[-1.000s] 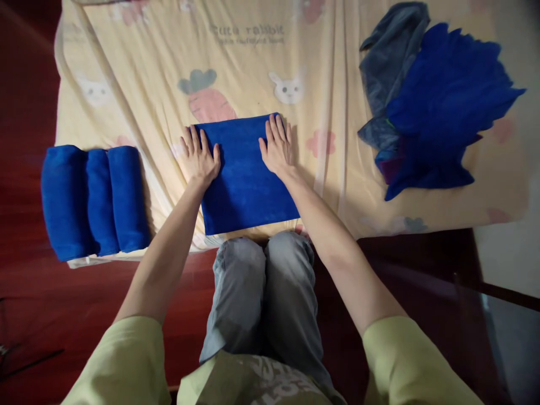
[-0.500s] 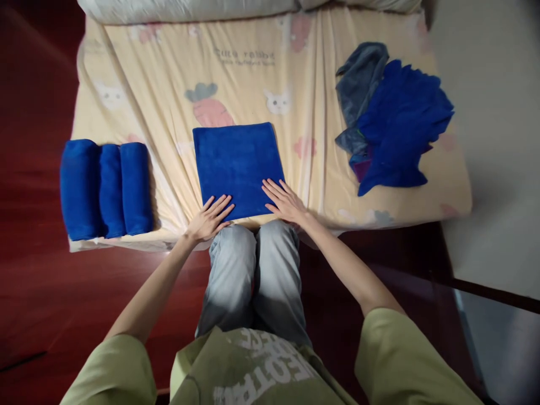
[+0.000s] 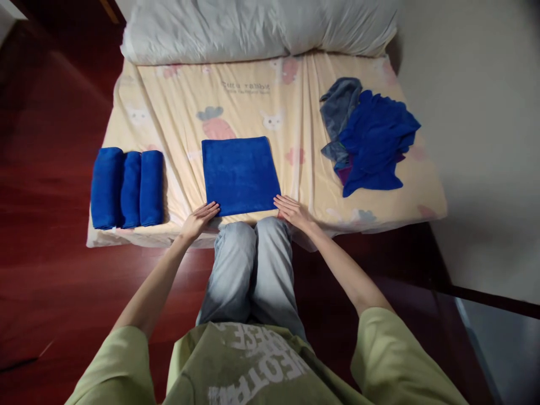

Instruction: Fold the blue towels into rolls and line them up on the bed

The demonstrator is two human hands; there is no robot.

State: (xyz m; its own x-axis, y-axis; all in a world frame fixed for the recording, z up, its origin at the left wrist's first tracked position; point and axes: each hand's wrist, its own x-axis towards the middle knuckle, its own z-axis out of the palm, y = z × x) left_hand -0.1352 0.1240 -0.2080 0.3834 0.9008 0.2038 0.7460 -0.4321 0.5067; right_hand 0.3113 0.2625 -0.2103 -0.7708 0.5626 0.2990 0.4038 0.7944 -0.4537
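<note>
A folded blue towel (image 3: 239, 174) lies flat on the yellow cartoon-print sheet (image 3: 253, 107) of the mattress, straight in front of me. My left hand (image 3: 198, 219) rests with fingers stretched out at the towel's near left corner. My right hand (image 3: 292, 211) lies flat, fingers spread, at its near right corner. Neither hand holds anything. My knees in grey trousers sit just below the towel's near edge.
Three rolled blue towels (image 3: 126, 187) lie side by side at the mattress's left edge. A heap of loose blue and grey cloths (image 3: 369, 138) sits at the right. A white pillow (image 3: 261, 28) lies across the far end. Dark red floor surrounds the mattress; a pale wall stands on the right.
Both hands slid from the towel's far corners down to its near edge and now rest at the near corners. The view pulled back, showing the pillow.
</note>
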